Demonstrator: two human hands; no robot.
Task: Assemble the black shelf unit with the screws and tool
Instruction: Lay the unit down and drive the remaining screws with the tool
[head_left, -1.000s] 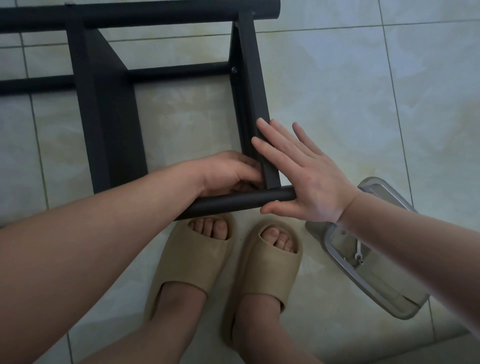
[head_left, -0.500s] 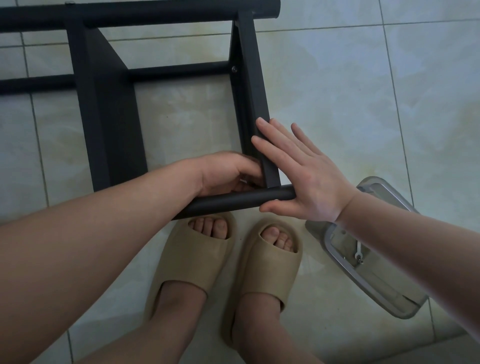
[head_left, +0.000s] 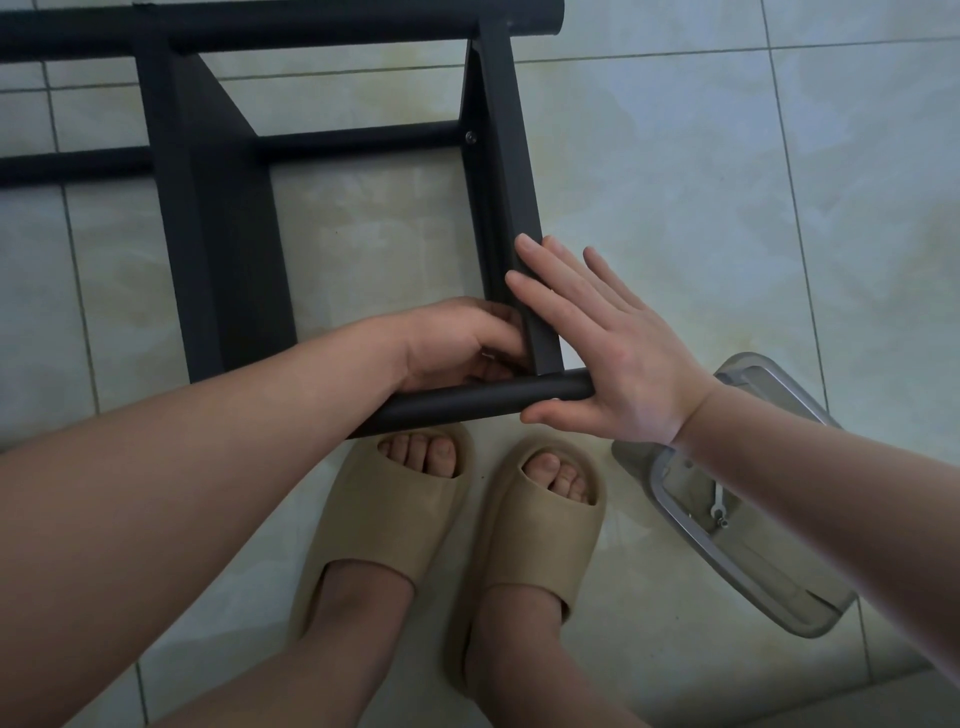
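Note:
The black shelf unit (head_left: 218, 218) lies on its side on the tiled floor, its round tubes joined by flat crossbars. My right hand (head_left: 597, 343) presses flat, fingers straight, against the outer face of the right crossbar (head_left: 506, 156) and the end of the near tube (head_left: 467, 405). My left hand (head_left: 462, 345) is curled inside that corner, fingers pinching something small with a metallic glint at the joint; what it is stays hidden. A screw head (head_left: 470, 136) shows higher up on the same crossbar.
A clear plastic tray (head_left: 779, 582) lies on the floor at the right, under my right forearm, with a small metal wrench (head_left: 719, 506) inside. My feet in beige slippers (head_left: 395, 519) stand just below the near tube. Bare tile stretches to the right.

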